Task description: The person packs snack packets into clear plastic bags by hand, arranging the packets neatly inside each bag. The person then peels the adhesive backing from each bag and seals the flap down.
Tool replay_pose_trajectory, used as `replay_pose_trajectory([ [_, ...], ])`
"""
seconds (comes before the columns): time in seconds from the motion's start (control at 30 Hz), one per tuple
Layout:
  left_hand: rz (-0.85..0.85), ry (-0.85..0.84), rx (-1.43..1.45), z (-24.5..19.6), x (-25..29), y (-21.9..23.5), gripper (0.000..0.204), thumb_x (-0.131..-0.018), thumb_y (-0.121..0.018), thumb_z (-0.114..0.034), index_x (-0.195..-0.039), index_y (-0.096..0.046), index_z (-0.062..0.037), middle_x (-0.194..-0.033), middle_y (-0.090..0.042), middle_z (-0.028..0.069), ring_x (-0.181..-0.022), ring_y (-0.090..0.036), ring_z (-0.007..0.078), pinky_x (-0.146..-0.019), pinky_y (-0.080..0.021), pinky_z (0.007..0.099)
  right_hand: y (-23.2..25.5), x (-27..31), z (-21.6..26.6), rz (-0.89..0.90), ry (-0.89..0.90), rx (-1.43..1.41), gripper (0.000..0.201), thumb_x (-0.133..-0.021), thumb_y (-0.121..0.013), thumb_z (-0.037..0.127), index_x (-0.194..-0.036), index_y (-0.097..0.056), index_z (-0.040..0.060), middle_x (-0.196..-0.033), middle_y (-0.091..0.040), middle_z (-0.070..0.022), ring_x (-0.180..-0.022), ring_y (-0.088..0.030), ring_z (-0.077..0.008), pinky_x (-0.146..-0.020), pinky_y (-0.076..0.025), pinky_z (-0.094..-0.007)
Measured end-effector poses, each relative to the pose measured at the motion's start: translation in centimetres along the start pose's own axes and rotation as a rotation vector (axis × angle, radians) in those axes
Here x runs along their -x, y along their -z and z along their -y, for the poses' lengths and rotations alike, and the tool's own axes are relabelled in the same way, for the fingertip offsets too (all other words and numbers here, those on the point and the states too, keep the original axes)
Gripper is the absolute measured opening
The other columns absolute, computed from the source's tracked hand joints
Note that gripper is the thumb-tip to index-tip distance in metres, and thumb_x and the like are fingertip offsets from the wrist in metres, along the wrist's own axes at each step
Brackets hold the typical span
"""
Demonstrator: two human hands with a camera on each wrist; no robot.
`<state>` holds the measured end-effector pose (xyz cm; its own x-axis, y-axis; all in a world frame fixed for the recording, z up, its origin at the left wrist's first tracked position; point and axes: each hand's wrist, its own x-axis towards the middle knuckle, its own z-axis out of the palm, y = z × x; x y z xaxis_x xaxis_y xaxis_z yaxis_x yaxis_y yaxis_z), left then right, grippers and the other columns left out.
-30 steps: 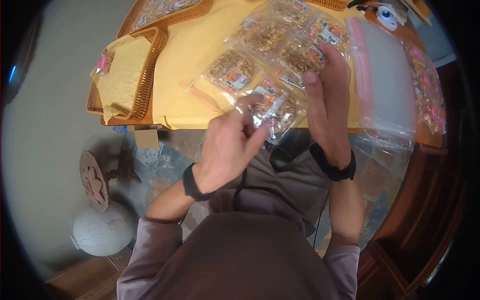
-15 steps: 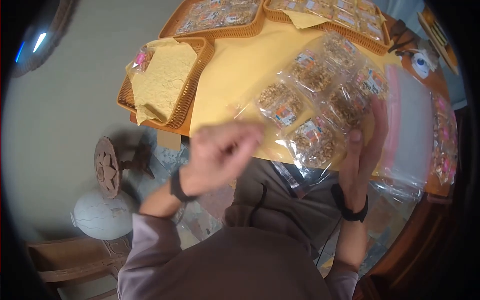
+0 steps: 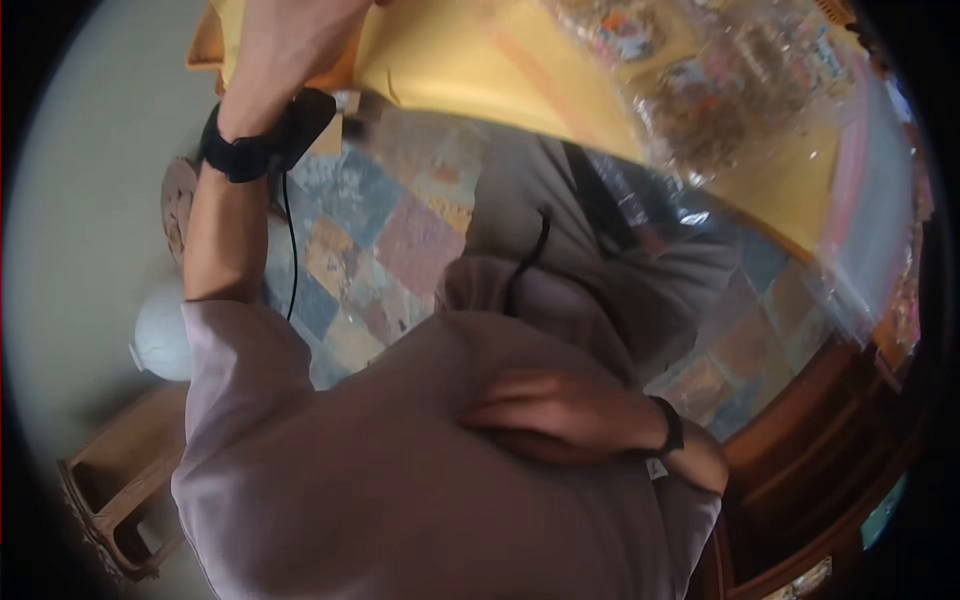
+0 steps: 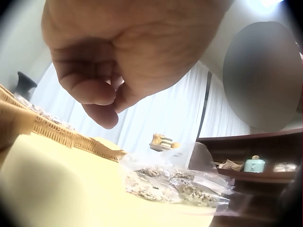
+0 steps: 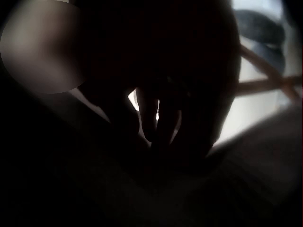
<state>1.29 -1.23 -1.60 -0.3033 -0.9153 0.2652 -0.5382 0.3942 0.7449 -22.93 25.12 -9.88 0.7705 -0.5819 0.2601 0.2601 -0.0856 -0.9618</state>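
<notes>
My left hand [image 3: 290, 45] reaches over the left end of the yellow-covered table, partly cut off by the top edge of the head view. In the left wrist view its fingers [image 4: 97, 92] hang loosely curled with nothing seen between them. My right hand [image 3: 560, 410] rests against the front of the brown shirt [image 3: 400, 460], its fingers relaxed; the right wrist view is very dark. Several labelled packets of grainy clusters [image 3: 720, 90] lie together in a large clear plastic bag on the table, away from both hands. One end of the bag [image 3: 650, 205] overhangs the front edge.
A wicker basket [image 3: 205, 45] stands at the table's left, beside my left hand. Flat pink-edged plastic bags [image 3: 865, 190] lie at the right end. Dark wooden furniture [image 3: 800, 440] stands to the right, and a carved wooden bench [image 3: 120, 480] is at lower left.
Both hands have left the bag of packets. My left hand has moved up and left toward the basket, my right hand back to the shirt front. The head view has shifted.
</notes>
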Motion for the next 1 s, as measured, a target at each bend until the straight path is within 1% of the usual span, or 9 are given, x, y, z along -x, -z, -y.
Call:
replay_pose_trajectory([
  [0.07, 0.033, 0.004, -0.049, -3.2, 1.2, -1.7, 0.016, -0.099, -0.067, -0.01, -0.103, -0.074, 0.0037, -0.084, -0.074, 0.0082, -0.071, -0.068, 0.0121, -0.06, -0.054, 0.0262, -0.6, -0.5, -1.7, 0.032, -0.026, -0.106, 0.017, -0.091, -0.069, 0.005, -0.107, -0.069, -0.002, -0.105, -0.067, -0.0144, -0.097, -0.067, -0.033, -0.082, -0.055, -0.0416],
  [0.17, -0.033, 0.045, 0.0, -3.3, 3.5, -3.0, 0.01, -0.098, -0.069, -0.006, -0.102, -0.074, 0.0018, -0.079, -0.069, 0.0004, -0.064, -0.061, 0.0018, -0.054, -0.047, 0.0162, -2.1, -1.4, -2.3, 0.053, -0.004, -0.221, 0.016, -0.089, -0.071, 0.001, -0.104, -0.068, -0.0017, -0.101, -0.066, -0.0127, -0.092, -0.067, -0.0318, -0.079, -0.053, -0.0415],
  [0.5, -0.088, 0.128, 0.128, -4.4, 5.9, -1.7, 0.01, -0.097, -0.071, -0.008, -0.101, -0.074, 0.0016, -0.077, -0.072, 0.005, -0.056, -0.063, 0.0051, -0.047, -0.047, 0.0155, 0.8, -0.9, -0.1, 0.193, -0.023, -0.363, 0.013, -0.089, -0.064, -0.001, -0.101, -0.06, -0.0021, -0.092, -0.061, -0.0154, -0.086, -0.062, -0.0366, -0.074, -0.049, -0.0435],
  [0.57, -0.028, 0.136, 0.095, -4.7, 6.0, -1.5, 0.011, -0.097, -0.071, -0.008, -0.101, -0.074, 0.0015, -0.076, -0.072, 0.0051, -0.056, -0.063, 0.0055, -0.047, -0.046, 0.0155, 1.6, 0.1, 0.4, 0.149, 0.023, -0.614, 0.012, -0.092, -0.065, 0.002, -0.104, -0.062, -0.0007, -0.094, -0.064, -0.0143, -0.084, -0.064, -0.0344, -0.073, -0.051, -0.0415],
  [0.77, -0.036, -0.104, 0.069, -4.1, 5.0, -4.0, 0.014, -0.097, -0.072, -0.009, -0.103, -0.074, 0.0024, -0.076, -0.072, 0.0038, -0.056, -0.062, 0.0033, -0.048, -0.046, 0.0159, 3.2, -0.9, 6.3, -0.232, 0.259, -0.118, 0.013, -0.093, -0.068, 0.011, -0.097, -0.062, -0.0001, -0.081, -0.064, -0.0121, -0.069, -0.065, -0.0296, -0.058, -0.05, -0.0373],
  [0.83, 0.07, 0.197, -0.019, -5.9, 4.4, -4.0, 0.016, -0.097, -0.072, -0.011, -0.103, -0.074, 0.0029, -0.076, -0.072, 0.0035, -0.057, -0.061, 0.003, -0.049, -0.047, 0.0169, 3.2, -1.9, 7.8, 0.407, 0.324, -0.136, 0.023, -0.093, -0.071, 0.02, -0.095, -0.062, -0.0011, -0.08, -0.062, -0.0087, -0.067, -0.063, -0.02, -0.046, -0.044, -0.0282],
  [0.87, 0.142, 0.263, 0.17, -7.6, 5.0, -3.4, 0.015, -0.097, -0.07, -0.01, -0.105, -0.074, 0.0029, -0.079, -0.072, 0.0035, -0.061, -0.062, 0.0045, -0.051, -0.049, 0.0188, 2.6, -2.3, 8.4, 0.506, 0.274, -0.23, 0.03, -0.096, -0.066, 0.027, -0.099, -0.057, -0.0014, -0.073, -0.055, -0.0089, -0.065, -0.062, -0.0237, -0.048, -0.046, -0.0332],
  [0.9, 0.075, 0.063, 0.058, -2.5, 5.4, -3.7, 0.017, -0.097, -0.073, -0.013, -0.108, -0.077, -0.0006, -0.085, -0.073, 0.0006, -0.071, -0.062, 0.0041, -0.062, -0.048, 0.0206, 2.1, -2.3, 8.4, 0.506, 0.276, -0.194, 0.03, -0.096, -0.066, 0.027, -0.099, -0.057, -0.0014, -0.073, -0.055, -0.0089, -0.065, -0.062, -0.0237, -0.048, -0.046, -0.0332],
  [1.0, 0.134, 0.013, 0.025, -3.2, 4.9, -3.9, 0.017, -0.097, -0.072, -0.012, -0.109, -0.077, -0.0015, -0.083, -0.074, 0.0012, -0.068, -0.061, 0.0039, -0.059, -0.048, 0.0204, 2.1, -2.5, 8.1, 0.482, 0.296, -0.213, 0.031, -0.097, -0.064, 0.027, -0.098, -0.054, -0.0018, -0.073, -0.054, -0.0119, -0.067, -0.063, -0.0289, -0.053, -0.049, -0.0371],
])
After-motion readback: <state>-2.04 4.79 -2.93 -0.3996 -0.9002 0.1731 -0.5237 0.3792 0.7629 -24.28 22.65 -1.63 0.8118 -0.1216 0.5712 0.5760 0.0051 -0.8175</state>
